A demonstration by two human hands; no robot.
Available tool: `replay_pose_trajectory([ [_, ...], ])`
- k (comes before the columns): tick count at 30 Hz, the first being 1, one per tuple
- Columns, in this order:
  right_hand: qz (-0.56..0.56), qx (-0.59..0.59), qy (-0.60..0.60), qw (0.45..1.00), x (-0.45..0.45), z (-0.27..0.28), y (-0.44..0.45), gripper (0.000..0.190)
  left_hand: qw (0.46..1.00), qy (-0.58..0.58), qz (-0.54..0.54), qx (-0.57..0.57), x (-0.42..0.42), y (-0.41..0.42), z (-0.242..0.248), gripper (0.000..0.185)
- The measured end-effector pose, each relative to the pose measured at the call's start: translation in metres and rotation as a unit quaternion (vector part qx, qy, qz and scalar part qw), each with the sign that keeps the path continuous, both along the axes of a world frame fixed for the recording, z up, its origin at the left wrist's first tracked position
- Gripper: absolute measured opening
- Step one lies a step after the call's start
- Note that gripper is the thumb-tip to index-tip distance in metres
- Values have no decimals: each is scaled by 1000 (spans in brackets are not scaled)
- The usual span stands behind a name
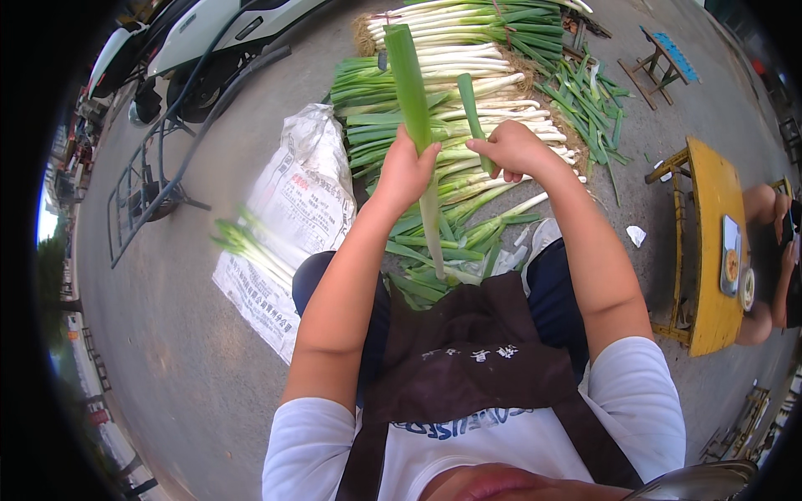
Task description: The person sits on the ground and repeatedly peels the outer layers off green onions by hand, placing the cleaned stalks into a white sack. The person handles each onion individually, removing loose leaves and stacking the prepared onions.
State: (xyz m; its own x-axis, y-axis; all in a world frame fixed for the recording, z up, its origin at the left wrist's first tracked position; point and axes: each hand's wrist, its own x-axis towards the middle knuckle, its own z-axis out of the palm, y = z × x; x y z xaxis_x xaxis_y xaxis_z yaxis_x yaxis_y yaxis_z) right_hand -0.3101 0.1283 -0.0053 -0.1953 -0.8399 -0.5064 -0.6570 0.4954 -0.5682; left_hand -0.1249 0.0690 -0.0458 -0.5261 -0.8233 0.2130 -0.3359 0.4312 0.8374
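Observation:
My left hand (pixel 404 169) is closed around a large green onion (pixel 410 87), held upright with its green leaf end up and its white stem end down between my knees. Beside it, my right hand (pixel 517 150) grips a separate piece of green leaf (pixel 470 103). Rows of long green onions (pixel 451 119) lie on the ground in front of me, some in tied bundles (pixel 463 25). Loose green leaves (pixel 416 285) are heaped between my feet. Several trimmed green onions (pixel 263 257) rest on a white woven sack (pixel 301 188) to my left.
A metal hand cart (pixel 169 163) and a white scooter (pixel 213 31) stand at the left. To the right are a yellow table (pixel 714 250) with a tray (pixel 730 253), a seated person (pixel 764 206) and a small blue-topped stool (pixel 670 56). More leaf scraps (pixel 589 106) lie beyond the onions.

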Motion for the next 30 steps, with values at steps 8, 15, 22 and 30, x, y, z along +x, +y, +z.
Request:
replay_pose_trajectory([
  [8,-82,-444,-317,834,10,14,4,45,990,-111,-28,-82,-29,41,-24,47],
  [15,-58,-394,-379,835,9,31,18,22,934,89,-130,320,-23,57,-93,40],
  [22,-134,-334,-505,784,-19,55,71,20,995,-25,-95,-11,44,38,-83,34],
  [30,-180,-262,-338,886,-43,28,67,26,836,-419,351,-47,328,-144,-72,41],
])
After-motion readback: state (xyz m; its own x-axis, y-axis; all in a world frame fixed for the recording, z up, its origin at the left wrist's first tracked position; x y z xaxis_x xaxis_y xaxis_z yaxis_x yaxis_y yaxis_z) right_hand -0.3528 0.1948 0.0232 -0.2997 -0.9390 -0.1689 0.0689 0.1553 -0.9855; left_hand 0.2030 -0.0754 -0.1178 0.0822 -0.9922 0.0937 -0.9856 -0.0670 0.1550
